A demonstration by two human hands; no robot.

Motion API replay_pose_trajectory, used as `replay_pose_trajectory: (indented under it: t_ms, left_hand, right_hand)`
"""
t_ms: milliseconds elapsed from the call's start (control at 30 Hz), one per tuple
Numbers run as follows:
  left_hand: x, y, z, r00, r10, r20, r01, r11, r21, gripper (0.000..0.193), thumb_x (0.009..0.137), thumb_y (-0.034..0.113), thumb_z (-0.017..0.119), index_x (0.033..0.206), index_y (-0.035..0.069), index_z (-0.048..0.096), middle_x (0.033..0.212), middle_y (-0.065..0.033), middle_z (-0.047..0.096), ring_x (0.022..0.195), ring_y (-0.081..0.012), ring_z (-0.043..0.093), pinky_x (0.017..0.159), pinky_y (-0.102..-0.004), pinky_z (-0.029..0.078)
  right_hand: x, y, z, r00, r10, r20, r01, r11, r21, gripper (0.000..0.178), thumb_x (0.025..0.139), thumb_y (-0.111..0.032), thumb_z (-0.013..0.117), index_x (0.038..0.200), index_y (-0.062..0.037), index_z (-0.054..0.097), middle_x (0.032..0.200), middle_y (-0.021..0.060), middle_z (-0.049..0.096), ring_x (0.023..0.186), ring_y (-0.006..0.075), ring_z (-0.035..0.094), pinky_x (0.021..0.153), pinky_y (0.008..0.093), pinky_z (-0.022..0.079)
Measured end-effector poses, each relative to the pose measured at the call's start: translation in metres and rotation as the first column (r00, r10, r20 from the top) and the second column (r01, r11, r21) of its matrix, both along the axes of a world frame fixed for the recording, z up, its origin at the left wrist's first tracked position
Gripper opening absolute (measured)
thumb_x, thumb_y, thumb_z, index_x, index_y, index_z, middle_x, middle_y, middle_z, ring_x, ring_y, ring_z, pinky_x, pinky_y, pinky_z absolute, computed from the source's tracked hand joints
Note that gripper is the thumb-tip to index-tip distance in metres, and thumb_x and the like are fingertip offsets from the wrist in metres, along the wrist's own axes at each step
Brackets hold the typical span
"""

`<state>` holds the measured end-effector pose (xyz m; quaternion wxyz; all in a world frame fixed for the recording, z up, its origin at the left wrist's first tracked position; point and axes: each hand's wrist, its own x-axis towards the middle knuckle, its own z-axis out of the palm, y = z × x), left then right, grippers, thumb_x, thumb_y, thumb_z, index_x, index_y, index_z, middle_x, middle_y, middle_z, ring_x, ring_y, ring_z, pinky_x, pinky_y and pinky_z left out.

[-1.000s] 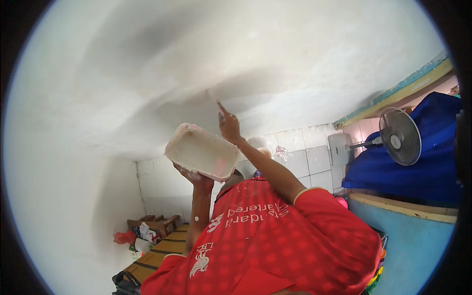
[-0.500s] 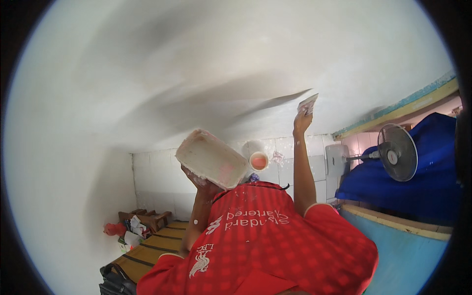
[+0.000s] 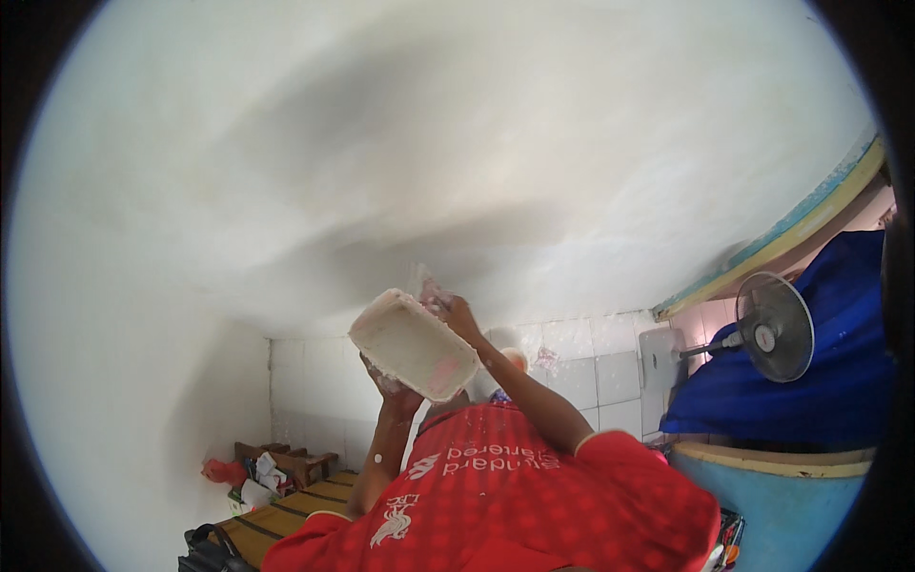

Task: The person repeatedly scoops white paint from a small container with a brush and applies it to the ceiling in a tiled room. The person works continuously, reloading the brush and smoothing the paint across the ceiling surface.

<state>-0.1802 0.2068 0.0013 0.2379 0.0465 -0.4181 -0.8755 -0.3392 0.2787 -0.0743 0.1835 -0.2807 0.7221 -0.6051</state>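
- While the tray [image 3: 408,341] is held up above the red shirt [image 3: 534,496] by the left hand [image 3: 396,393], its open side is turned toward the camera and tilted.
- Its long axis is slanted from upper left to lower right; its rim is crusted with white, and a pink patch is shown near the lower right end.
- The tray is supported by the left hand from behind its lower left long side; those fingers are mostly hidden, so their exact spread cannot be told.
- A pale scraper [image 3: 419,276], blurred, is held in the closed fingers of the right hand [image 3: 454,311], its blade pointed up and left.
- The right hand is placed just past the tray's upper right long side, so the tray is found below and left of these fingers.
- The scraper is set near the tray's top corner; whether rim or white wall [image 3: 610,172] is touched cannot be told.
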Motion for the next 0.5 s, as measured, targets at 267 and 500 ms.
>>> replay_pose_trajectory:
  t_ms: [267,500]
  left_hand:
    - [-0.008,0.026,0.015,0.979,0.197,0.051,-0.204,0.956,0.213,0.080,0.080,0.040,0.075,0.139,0.008,0.033,0.131,-0.0098,0.048,0.122,-0.0218,0.049,0.102,-0.0408,0.043]
    - [-0.019,0.044,-0.005,0.997,-0.033,0.073,0.028,0.997,0.075,0.074,0.084,0.053,0.052,0.140,0.009,0.033,0.136,-0.0098,0.043,0.125,-0.0233,0.045,0.104,-0.0428,0.039]
  right_hand:
    - [-0.017,0.140,0.070,0.808,-0.487,0.331,0.570,0.787,-0.234,0.029,0.095,-0.031,0.060,0.100,-0.0031,0.064,0.079,-0.0015,0.060,0.066,0.0062,0.053,0.057,0.0235,0.044]
    - [0.037,0.188,0.200,0.903,-0.266,-0.337,0.299,0.953,0.051,0.033,0.095,-0.024,0.056,0.119,-0.0010,0.054,0.105,0.0164,0.065,0.090,0.0258,0.063,0.081,0.0384,0.047]
